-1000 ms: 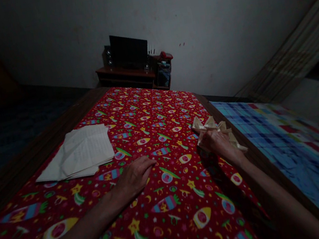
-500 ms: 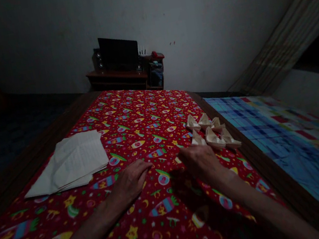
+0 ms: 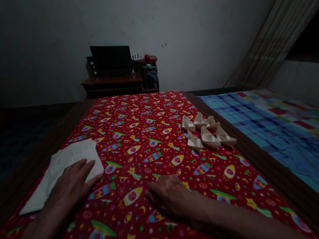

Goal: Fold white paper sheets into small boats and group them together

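Observation:
My left hand (image 3: 73, 180) lies on a stack of white paper sheets (image 3: 90, 146) at the left of the red patterned cloth, fingers stretched out over its near right part. In the middle of the cloth my right hand (image 3: 169, 194) rests with its fingers curled in, and no object shows in it. Several folded paper boats (image 3: 210, 137) stand in two rows near the right edge, beyond and to the right of my right hand and apart from it.
The red cloth (image 3: 138, 139) covers a long surface with dark wooden edges. To the right is a bed with a blue checked cover (image 3: 263, 150). A monitor (image 3: 112, 60) and speakers stand on a desk (image 3: 109, 81) against the far wall.
My left hand has moved left from the middle of the cloth onto the paper stack. My right hand has drawn back from the paper boats, toward me and to the left.

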`<move>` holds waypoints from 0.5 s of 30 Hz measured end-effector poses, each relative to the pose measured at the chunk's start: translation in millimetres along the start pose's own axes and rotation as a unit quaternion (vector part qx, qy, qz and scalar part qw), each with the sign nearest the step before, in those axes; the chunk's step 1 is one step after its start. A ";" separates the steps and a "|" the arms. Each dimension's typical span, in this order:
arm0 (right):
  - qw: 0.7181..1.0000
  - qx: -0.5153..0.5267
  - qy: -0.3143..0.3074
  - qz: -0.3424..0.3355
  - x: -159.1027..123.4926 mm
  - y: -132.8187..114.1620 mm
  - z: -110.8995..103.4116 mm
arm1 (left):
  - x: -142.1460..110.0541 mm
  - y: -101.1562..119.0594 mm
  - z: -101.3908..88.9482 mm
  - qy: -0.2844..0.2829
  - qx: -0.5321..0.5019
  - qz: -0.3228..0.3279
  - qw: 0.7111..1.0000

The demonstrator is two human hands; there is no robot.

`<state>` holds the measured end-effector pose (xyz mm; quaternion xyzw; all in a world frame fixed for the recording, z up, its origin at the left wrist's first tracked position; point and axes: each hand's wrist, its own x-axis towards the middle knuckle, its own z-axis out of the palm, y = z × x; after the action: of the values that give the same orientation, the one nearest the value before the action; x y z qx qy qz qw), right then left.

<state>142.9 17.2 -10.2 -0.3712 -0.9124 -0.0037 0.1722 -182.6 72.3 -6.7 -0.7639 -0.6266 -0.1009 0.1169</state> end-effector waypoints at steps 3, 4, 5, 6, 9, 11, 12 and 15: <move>1.000 0.004 0.003 -0.002 -0.9 -0.4 -1.6 | -0.7 -7.7 6.0 -0.001 -0.045 0.015 0.999; 1.000 0.005 0.006 -0.002 -1.3 -0.3 -1.9 | 0.3 -8.4 6.5 -0.005 -0.064 0.019 0.998; 1.000 0.008 0.008 -0.005 -1.8 0.0 -1.7 | 1.3 -8.8 6.9 -0.013 -0.080 0.019 0.997; 1.000 0.012 0.010 -0.006 -2.4 0.4 -1.2 | 2.3 -9.0 7.4 -0.021 -0.087 0.012 0.996; 1.000 0.021 0.012 -0.010 -3.6 2.3 2.0 | 3.5 -10.2 10.4 0.003 -0.071 -0.029 0.997; 1.000 0.023 0.017 -0.012 -3.8 3.1 3.6 | 2.6 -11.0 12.9 0.015 -0.054 -0.059 0.997; 0.999 0.023 0.019 -0.013 -3.7 3.2 3.8 | 1.9 -11.1 13.8 0.018 -0.050 -0.066 0.996; 0.999 0.025 0.021 -0.014 -2.7 2.6 1.5 | -0.2 -9.4 13.3 0.027 -0.062 -0.049 0.997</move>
<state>145.9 17.4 -12.7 -0.3540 -0.9135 0.0087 0.2004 -191.7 77.9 -18.9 -0.7348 -0.6528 -0.1655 0.0813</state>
